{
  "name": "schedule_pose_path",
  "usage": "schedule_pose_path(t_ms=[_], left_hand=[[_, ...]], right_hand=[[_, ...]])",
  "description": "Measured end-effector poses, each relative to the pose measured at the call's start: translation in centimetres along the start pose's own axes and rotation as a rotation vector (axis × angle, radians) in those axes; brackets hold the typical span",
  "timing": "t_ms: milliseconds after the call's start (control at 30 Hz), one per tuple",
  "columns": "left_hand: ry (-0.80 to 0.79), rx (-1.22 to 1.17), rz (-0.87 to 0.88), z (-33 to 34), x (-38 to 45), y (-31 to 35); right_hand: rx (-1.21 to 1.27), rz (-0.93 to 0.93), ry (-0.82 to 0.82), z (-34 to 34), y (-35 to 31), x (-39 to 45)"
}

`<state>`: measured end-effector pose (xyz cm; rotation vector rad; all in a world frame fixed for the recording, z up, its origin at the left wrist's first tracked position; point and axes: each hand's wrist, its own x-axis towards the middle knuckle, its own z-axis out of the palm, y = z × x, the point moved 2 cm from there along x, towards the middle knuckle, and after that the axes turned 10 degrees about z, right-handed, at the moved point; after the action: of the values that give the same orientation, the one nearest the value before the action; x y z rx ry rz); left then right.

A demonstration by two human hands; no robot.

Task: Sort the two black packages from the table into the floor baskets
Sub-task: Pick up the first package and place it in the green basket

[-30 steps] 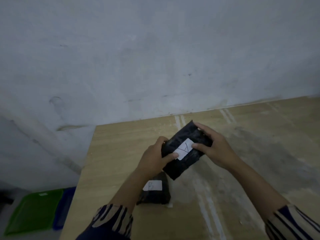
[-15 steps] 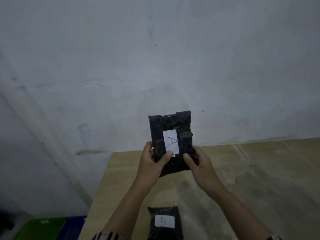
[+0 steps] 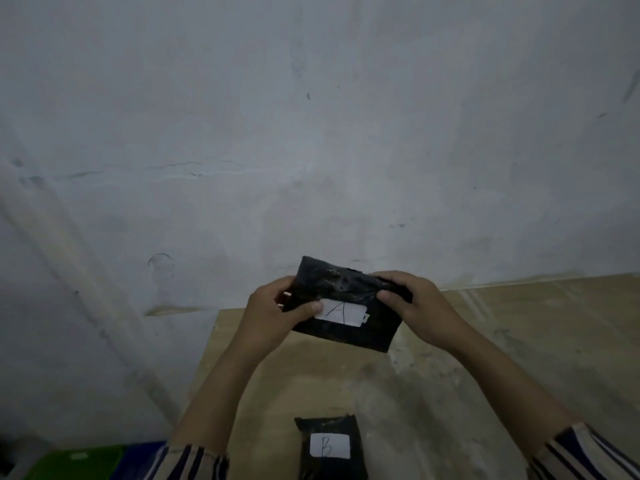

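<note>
Now both grip: left hand point(image 3: 277, 315) and right hand point(image 3: 414, 301) pinch package A point(image 3: 346, 306) above desk point(image 3: 519, 341). Read label, then carry left toward green basket point(image 3: 79, 460); package B point(image 3: 330, 445) waits.

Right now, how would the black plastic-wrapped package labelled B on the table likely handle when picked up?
The black plastic-wrapped package labelled B lies flat, so it probably won't roll. Its glossy, crinkled wrap looks somewhat slippery. The similar package labelled A holds its shape between two hands, suggesting fairly stiff contents.
</note>
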<state>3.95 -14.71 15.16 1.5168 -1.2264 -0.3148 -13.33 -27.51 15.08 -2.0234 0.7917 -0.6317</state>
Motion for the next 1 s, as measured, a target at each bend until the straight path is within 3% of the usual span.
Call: schedule_pose_path(t_ms=[167, 367, 600, 1000], left_hand=[[0.034, -0.097, 0.007, 0.3, -0.5, -0.2], [0.139, -0.264, -0.073, -0.2, -1.5, -1.1], [0.282, -0.254, -0.114, -2.3, -3.3, -1.6], [0.161, -0.094, -0.034, -11.3, -7.0, -3.0]], right_hand=[[0.137, 0.064, 0.18, 0.1, 0.2, -0.2], [0.354, 0.159, 0.12, 1.8, 0.5, -0.9], [0.347, 0.117, 0.105, 4.2, -0.7, -1.0], [0.295, 0.085, 0.167, 10.5, -6.1, -4.3]])
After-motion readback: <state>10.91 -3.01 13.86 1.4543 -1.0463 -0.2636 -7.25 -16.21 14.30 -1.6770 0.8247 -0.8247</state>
